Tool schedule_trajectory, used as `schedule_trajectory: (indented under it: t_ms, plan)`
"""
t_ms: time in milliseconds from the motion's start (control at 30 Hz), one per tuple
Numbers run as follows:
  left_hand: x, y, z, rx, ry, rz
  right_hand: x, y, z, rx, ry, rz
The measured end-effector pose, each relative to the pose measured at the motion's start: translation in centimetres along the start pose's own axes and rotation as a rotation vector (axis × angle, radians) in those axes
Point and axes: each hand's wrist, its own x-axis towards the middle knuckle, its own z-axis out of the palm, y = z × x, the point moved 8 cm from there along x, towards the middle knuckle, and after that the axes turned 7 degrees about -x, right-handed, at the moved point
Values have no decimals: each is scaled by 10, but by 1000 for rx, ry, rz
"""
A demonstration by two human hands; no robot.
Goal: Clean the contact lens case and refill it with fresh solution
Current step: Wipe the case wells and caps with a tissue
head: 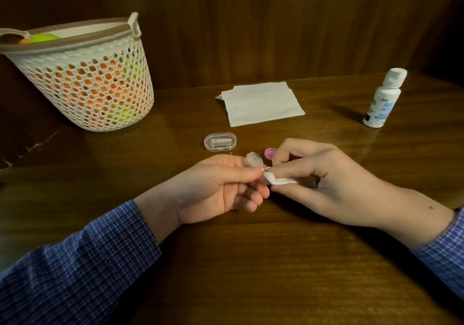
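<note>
A: Status? Lens case [254,159] is held over the counter [251,262], pinched in the curled fingers of the left hand [221,186]; one clear well is seen above the fingertips.

B: Wipe step judged underway; a folded tissue [276,180] is pinched in the right hand [326,181], its tip pressed at the case right by the left thumb; fingers curled on both sides.

A: Caps?

B: A pink cap [269,153] is seen off, lying on the counter just behind the hands; partly covered by the right fingers. No second cap can be made out.

A: Left to do?

B: Refill not yet begun, by the look of it; solution bottle [383,98] is standing well apart at right, cap on; spare tissues [261,103] are lying beyond.

A: Blind spots?

B: Second well is hidden by tissue and fingers; wet or dry cannot be told; bottle label is unreadable; contents of the clear oval box [220,142] are unclear.
</note>
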Motion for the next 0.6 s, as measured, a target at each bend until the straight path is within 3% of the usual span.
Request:
schedule_trajectory:
  t_ms: [367,433,533,600]
  plan:
    - [-4,7,3,224,108,209,1,7,-4,126,-16,202]
    - [-4,9,3,226,96,205,0,15,-5,330,-62,292]
    - [-5,12,3,185,85,184,-6,26,5,864,-160,511]
    - [-5,11,6,166,70,170,-7,29,9,1018,-171,579]
